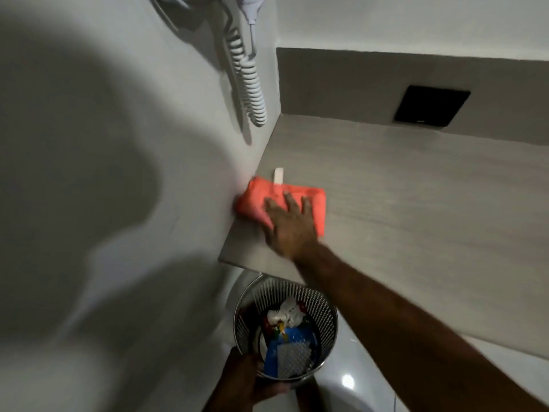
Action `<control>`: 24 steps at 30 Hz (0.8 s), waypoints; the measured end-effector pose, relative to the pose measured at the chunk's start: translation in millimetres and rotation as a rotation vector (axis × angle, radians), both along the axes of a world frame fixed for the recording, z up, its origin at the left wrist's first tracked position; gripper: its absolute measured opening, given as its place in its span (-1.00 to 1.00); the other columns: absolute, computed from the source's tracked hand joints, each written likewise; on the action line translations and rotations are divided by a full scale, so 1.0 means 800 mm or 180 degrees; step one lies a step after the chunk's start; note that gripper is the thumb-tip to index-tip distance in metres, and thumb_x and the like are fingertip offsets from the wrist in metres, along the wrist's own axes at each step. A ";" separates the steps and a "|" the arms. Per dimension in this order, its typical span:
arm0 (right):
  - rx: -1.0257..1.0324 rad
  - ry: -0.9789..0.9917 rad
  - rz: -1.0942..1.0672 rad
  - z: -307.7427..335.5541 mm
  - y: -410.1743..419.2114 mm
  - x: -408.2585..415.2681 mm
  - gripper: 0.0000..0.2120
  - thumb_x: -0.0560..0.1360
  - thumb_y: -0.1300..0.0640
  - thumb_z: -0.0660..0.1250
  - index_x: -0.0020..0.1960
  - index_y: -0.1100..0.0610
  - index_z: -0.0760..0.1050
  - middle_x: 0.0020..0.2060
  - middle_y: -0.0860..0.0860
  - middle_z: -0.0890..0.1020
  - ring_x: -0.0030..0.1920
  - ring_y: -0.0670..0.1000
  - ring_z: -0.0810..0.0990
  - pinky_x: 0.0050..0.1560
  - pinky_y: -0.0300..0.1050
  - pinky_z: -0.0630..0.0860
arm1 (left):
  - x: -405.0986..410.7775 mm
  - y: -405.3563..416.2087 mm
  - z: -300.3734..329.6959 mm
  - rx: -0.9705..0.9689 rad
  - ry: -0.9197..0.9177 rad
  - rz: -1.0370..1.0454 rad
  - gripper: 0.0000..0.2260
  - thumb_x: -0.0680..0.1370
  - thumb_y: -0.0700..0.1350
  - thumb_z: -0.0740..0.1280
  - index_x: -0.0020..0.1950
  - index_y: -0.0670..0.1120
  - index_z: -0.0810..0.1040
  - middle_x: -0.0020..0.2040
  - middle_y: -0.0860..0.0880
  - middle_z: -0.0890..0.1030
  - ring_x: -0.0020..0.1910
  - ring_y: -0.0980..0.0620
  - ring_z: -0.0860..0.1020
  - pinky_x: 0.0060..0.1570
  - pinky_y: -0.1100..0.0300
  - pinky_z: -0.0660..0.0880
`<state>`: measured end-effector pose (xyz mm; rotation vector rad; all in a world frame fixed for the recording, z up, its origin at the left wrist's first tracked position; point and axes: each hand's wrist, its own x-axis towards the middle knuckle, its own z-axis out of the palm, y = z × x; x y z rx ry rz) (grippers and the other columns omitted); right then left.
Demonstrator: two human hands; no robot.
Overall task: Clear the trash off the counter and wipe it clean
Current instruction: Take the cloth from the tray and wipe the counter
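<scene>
- Your right hand [289, 224] lies flat, fingers spread, pressing the orange cloth [282, 200] onto the pale wood-grain surface [401, 209] at its left edge, against the wall.
- A small white strip [278, 176] lies just behind the cloth.
- Your left hand [246, 379] has its grip clamped on the rim of the round perforated metal wastebasket [323, 310], below the surface's front-left corner, holding crumpled trash [286, 315].

The right hand [289, 221] is pressing an orange cloth [279, 200] flat on the counter [401, 188]. The left hand [249, 379] is gripping a mesh bin [322, 307] below the counter's edge.
</scene>
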<state>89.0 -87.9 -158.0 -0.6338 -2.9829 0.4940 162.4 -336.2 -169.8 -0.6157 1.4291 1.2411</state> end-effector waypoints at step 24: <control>0.0117 0.0349 -0.0506 0.027 0.007 0.239 -0.66 0.40 0.12 0.33 0.17 0.01 0.55 -0.06 0.06 0.65 -0.04 0.14 0.60 -0.12 0.00 0.53 | 0.108 0.059 0.001 -0.0402 0.0330 -0.1067 -0.75 0.60 -0.04 0.23 0.22 -0.01 0.59 0.04 -0.25 0.71 -0.12 -0.29 0.71 -0.18 -0.16 0.68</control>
